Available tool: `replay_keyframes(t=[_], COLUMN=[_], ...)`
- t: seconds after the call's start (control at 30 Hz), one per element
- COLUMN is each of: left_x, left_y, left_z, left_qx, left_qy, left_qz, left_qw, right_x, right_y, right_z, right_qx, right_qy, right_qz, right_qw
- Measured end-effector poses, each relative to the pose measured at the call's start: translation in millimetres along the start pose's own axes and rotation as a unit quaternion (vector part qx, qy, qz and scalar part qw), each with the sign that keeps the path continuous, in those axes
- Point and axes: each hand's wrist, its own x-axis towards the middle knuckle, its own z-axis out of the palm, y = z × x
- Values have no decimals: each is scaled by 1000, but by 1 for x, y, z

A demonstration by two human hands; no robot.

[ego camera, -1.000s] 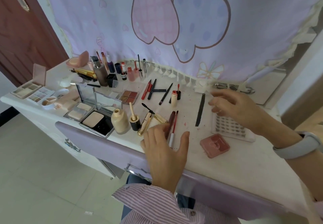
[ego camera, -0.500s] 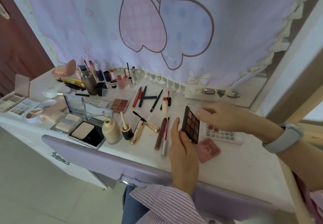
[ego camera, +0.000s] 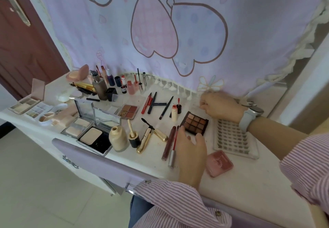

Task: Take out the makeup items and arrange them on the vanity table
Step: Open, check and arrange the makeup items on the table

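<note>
Left hand (ego camera: pixel 189 147): down on the table (ego camera: pixel 249 179) by its near edge, fingers loosely spread, fingertips touching the near edge of the palette (ego camera: pixel 194 123), nothing gripped.
Right hand (ego camera: pixel 219 105): up near the back, just under the curtain (ego camera: pixel 249 31), fingers curled in tight; blurred, so I cannot tell if they pinch anything. Watch (ego camera: pixel 250 116) on the wrist.
Palette: 9 brown pans, open, flat on the table, between the lip wands and the lash tray (ego camera: pixel 235 140).
Lip wands: dark tube (ego camera: pixel 168 143) and red wand (ego camera: pixel 173 144) side by side, just left of the left hand.
Pink compact (ego camera: pixel 219 163): shut, lying right of the left wrist, near the lash tray's front edge.
Gold mascara (ego camera: pixel 145 141): tube and its wand opened in a V, left of the lip wands.
Foundation bottle (ego camera: pixel 118 138): upright, uncapped, its cap (ego camera: pixel 133 137) standing beside it.
Powder compacts (ego camera: pixel 92 129): 2, lids up, at the front left.
Quad (ego camera: pixel 128 111): 4 pans, behind the bottle.
Pencils (ego camera: pixel 156 104): fanned out mid-table.
Back row: small bottles (ego camera: pixel 122 85) lined along the curtain.
</note>
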Motion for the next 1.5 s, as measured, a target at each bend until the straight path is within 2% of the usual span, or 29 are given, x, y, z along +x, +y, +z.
replay_keyframes(t=[0.07, 0.2, 0.27, 0.4, 0.5, 0.6, 0.77, 0.93, 1.07, 1.13, 1.2, 1.27, 1.37, 1.5], left_x=[0, 1, 0, 4, 8, 12, 15, 4, -19, -29, -34, -34, -33, -33], left_y=[-2, -11, -15, -20, -22, -25, -24, -20, -21, -24, -28, -34, -41, -45], left_z=[1, 7, 10, 14, 15, 16, 15, 6, -12, -21, -28, -32, -32, -28], left_qx=[95, 231, 284, 435, 489, 510, 520, 464, 434, 397, 363, 336, 303, 258], left_qy=[-2, -22, -38, -55, -72, -86, -86, -86, -40, -16, 0, 13, 26, 27], left_qz=[47, 133, 133, 149, 157, 149, 145, 163, 221, 245, 259, 259, 243, 232], left_qw=[994, 964, 949, 886, 855, 843, 838, 866, 873, 884, 895, 905, 921, 938], right_x=[4, 5, 1, -11, -14, -14, -10, -24, -60, -80, -100, -117, -132, -135], right_y=[1, 5, 4, 0, 2, 5, 10, 20, 24, 22, 19, 14, 8, 5], right_z=[2, 7, 12, 19, 19, 21, 28, 24, 24, 26, 28, 29, 35, 45], right_qx=[-26, -73, -76, -47, -73, -102, -128, -38, 65, 121, 143, 96, -27, -54], right_qy=[-8, 35, 67, 155, 154, 158, 167, 202, 240, 203, 133, 68, 14, 39], right_qz=[-17, -43, -35, -51, -62, -56, -56, -115, -182, -200, -209, -236, -289, -304], right_qw=[999, 996, 994, 985, 983, 981, 976, 972, 951, 951, 958, 964, 957, 950])
